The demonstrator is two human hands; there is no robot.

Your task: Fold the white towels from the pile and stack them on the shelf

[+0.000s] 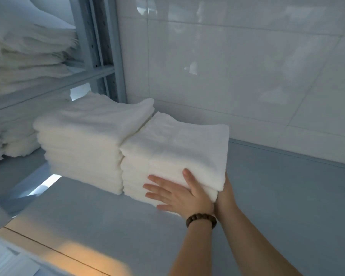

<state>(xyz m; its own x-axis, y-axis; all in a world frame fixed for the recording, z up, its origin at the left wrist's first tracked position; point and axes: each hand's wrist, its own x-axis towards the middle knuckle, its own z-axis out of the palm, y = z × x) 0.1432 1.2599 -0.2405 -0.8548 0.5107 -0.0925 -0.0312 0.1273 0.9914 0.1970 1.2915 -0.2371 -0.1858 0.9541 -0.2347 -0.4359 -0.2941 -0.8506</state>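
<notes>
Two stacks of folded white towels stand side by side on the blue-grey shelf point(287, 196). The taller left stack point(84, 140) touches the right stack point(173, 144). My left hand point(179, 194), with a bead bracelet on its wrist, lies flat against the front of the right stack with its fingers spread. At that stack's front right corner my right hand point(226, 194) rests against the side. Its fingers are hidden behind the overhanging edge of the top towel.
A white tiled wall point(247, 66) closes the back and right of the shelf. A grey metal upright point(102, 46) stands at the back left. More white towels fill an upper shelf point(28, 56) and a lower one point(12, 136) at the left.
</notes>
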